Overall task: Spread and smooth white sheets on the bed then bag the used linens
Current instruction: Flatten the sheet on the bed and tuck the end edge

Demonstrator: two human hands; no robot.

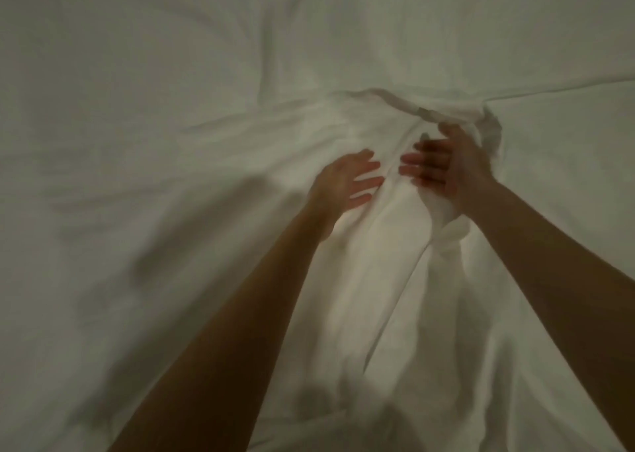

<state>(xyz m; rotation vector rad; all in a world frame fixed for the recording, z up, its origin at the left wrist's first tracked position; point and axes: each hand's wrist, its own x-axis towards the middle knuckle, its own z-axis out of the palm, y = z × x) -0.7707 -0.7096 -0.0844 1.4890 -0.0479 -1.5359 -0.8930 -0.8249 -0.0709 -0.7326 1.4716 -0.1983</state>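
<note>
A white sheet (144,73) fills the whole view, spread across the bed with creases running in toward a bunched ridge (385,231) of cloth at the centre. That ridge rises toward the person and ends, farther up the bed, in a gathered hem (405,106) that curls into a small knot of fabric (592,127) on the right. Both bare arms reach forward to the bunch. The left hand (347,180) lies on the left flank of the ridge with its fingers straight and spread, which reads as pressing the cloth flat. The right hand (450,166) is on the ridge's other flank just below the hem, palm turned inward, fingers extended toward the left hand and nearly meeting it; the frame is dim and blurred, so whether its thumb pinches the hem is hard to tell. The two hands bracket the fold, probably to work the excess cloth outward and flatten it. No bag or used linens appear here.
</note>
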